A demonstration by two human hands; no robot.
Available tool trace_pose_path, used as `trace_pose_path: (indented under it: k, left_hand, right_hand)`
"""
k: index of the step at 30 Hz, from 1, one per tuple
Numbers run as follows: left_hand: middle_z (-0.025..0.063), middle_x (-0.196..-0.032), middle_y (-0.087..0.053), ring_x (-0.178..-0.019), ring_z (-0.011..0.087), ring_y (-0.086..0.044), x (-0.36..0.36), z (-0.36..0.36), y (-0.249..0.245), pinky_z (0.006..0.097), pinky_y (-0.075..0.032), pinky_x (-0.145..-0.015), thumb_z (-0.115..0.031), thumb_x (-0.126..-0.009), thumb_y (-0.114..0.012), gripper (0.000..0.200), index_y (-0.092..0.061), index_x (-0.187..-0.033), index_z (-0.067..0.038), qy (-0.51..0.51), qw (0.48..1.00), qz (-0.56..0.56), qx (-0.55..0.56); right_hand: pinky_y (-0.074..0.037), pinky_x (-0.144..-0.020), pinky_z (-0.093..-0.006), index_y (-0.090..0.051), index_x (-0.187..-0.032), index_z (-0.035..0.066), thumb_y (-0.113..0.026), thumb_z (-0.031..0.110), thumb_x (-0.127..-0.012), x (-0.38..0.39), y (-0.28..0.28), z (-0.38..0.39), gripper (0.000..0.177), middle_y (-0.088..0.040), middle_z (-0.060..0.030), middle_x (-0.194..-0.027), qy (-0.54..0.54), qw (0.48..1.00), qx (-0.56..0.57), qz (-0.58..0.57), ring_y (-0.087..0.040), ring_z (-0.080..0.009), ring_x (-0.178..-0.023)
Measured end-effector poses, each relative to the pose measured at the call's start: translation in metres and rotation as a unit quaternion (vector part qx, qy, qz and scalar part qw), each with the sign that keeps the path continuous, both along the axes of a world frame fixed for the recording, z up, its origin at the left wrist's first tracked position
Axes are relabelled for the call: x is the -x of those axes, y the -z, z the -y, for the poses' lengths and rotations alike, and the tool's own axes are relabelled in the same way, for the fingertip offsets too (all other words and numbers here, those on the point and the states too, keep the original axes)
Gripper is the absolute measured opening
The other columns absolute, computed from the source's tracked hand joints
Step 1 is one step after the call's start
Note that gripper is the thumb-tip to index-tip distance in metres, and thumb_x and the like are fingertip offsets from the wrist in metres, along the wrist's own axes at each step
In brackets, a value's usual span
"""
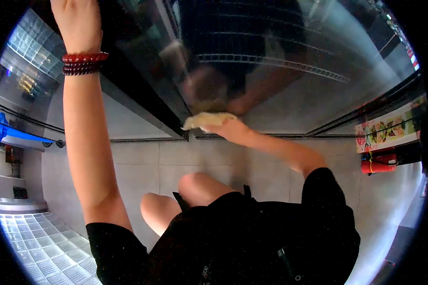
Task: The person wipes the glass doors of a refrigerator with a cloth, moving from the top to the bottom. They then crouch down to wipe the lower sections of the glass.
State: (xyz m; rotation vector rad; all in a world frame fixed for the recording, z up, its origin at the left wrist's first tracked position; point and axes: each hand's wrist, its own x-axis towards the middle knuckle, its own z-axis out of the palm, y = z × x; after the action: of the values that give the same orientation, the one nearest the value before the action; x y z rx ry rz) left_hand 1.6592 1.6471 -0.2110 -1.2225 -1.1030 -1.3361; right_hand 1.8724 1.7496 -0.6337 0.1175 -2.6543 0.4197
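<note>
My right hand (226, 129) presses a pale yellow cloth (209, 118) against the lower part of a dark glass panel (276, 102), close to its bottom left corner. Its fingers lie behind the cloth and are partly hidden. My left hand (78, 21) is raised at the top left, by a dark vertical frame (138, 90). The fingers of that hand run out of view, so what they touch does not show. Red and dark bead bracelets (84, 63) circle the left wrist.
Below the glass lies a grey tiled floor (266, 175). A red object with a yellow band (379, 163) stands at the right, under a panel with food pictures (390, 130). Something blue (21, 134) shows at the left, above glass blocks (47, 247). Reflections cover the panel.
</note>
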Motion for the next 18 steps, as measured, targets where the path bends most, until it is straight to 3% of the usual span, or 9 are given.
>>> trace_pose_path:
  k: [1,3,5,6,9,10,12,15,18]
  left_hand:
    - [0.0141,-0.136,-0.041,-0.124,0.0278,-0.038,-0.004,0.001,0.000,0.0365,-0.031,-0.104,-0.037,-0.100,-0.041,0.051,-0.037,-0.136,-0.002,0.021,0.999,0.030,0.006]
    - [0.0121,-0.118,-0.049,-0.107,0.0248,-0.043,-0.006,0.002,0.001,0.0347,-0.036,-0.094,-0.040,-0.099,-0.043,0.047,-0.043,-0.124,0.000,0.065,0.994,0.088,0.020]
    - [0.0101,-0.100,-0.057,-0.090,0.0218,-0.049,-0.011,0.004,0.001,0.0328,-0.040,-0.083,-0.042,-0.098,-0.044,0.047,-0.050,-0.111,0.002,0.111,0.983,0.144,0.035]
    - [0.0108,-0.108,-0.057,-0.096,0.0219,-0.050,-0.018,0.006,-0.001,0.0318,-0.040,-0.087,-0.041,-0.098,-0.045,0.051,-0.047,-0.119,0.005,0.056,0.990,0.120,0.043]
    - [0.0154,-0.128,-0.050,-0.111,0.0227,-0.048,-0.013,0.005,0.001,0.0304,-0.036,-0.098,-0.042,-0.098,-0.046,0.066,-0.031,-0.139,0.006,0.088,0.983,0.155,0.044]
    - [0.0140,-0.128,-0.050,-0.112,0.0225,-0.047,-0.003,0.004,0.002,0.0304,-0.036,-0.098,-0.042,-0.098,-0.046,0.065,-0.032,-0.139,0.006,0.067,0.987,0.145,0.028]
    - [0.0123,-0.130,-0.049,-0.113,0.0214,-0.047,-0.013,0.004,0.001,0.0302,-0.035,-0.099,-0.040,-0.098,-0.045,0.062,-0.033,-0.139,0.004,0.117,0.976,0.182,0.035]
    - [0.0105,-0.131,-0.049,-0.113,0.0203,-0.047,-0.016,0.006,-0.005,0.0299,-0.035,-0.099,-0.037,-0.100,-0.044,0.057,-0.033,-0.140,0.002,0.127,0.983,0.128,0.040]
    - [0.0091,-0.130,-0.050,-0.116,0.0175,-0.047,-0.005,0.017,-0.010,0.0283,-0.033,-0.100,-0.024,-0.100,-0.045,0.044,-0.038,-0.137,-0.001,0.214,0.965,0.143,0.054]
  right_hand:
    - [-0.055,-0.070,-0.0399,-0.054,-0.125,0.016,-0.051,0.030,-0.092,-0.017,0.029,-0.004,0.036,-0.064,-0.0129,-0.104,0.040,0.997,-0.064,0.018,-0.066,-0.0284,-0.082]
    - [-0.056,-0.067,-0.0400,-0.055,-0.123,0.011,-0.052,0.030,-0.092,-0.057,0.020,-0.007,0.037,-0.065,-0.0144,-0.103,0.093,0.951,-0.095,0.279,-0.066,-0.0287,-0.079]
    - [-0.052,-0.079,-0.0383,-0.051,-0.128,0.015,-0.051,0.024,-0.092,-0.084,0.094,-0.029,0.037,-0.063,-0.0099,-0.108,0.091,0.964,-0.049,0.246,-0.063,-0.0249,-0.093]
    - [-0.050,-0.086,-0.0375,-0.049,-0.130,0.017,-0.050,0.021,-0.092,-0.091,0.120,-0.038,0.038,-0.062,-0.0076,-0.110,0.090,0.969,-0.026,0.230,-0.062,-0.0230,-0.100]
    - [-0.050,-0.084,-0.0380,-0.052,-0.127,0.015,-0.053,0.024,-0.091,-0.108,0.106,-0.043,0.037,-0.062,-0.0065,-0.111,0.098,0.952,-0.115,0.267,-0.062,-0.0227,-0.099]
    - [-0.052,-0.081,-0.0378,-0.055,-0.123,0.015,-0.052,0.026,-0.092,-0.113,0.097,-0.043,0.034,-0.064,-0.0069,-0.108,0.081,0.963,-0.115,0.231,-0.063,-0.0243,-0.097]
    - [-0.055,-0.075,-0.0373,-0.061,-0.116,0.015,-0.051,0.029,-0.092,-0.122,0.067,-0.048,0.029,-0.067,-0.0076,-0.100,0.048,0.979,-0.120,0.159,-0.065,-0.0273,-0.092]
    - [-0.053,-0.082,-0.0358,-0.061,-0.116,0.015,-0.052,0.027,-0.092,-0.119,-0.055,-0.024,0.028,-0.066,-0.0069,-0.104,0.143,0.959,0.188,0.154,-0.062,-0.0266,-0.100]
    - [-0.051,-0.087,-0.0366,-0.062,-0.114,0.014,-0.052,0.026,-0.092,-0.110,-0.165,-0.006,0.027,-0.064,-0.0061,-0.113,0.209,0.900,0.368,0.102,-0.061,-0.0258,-0.104]
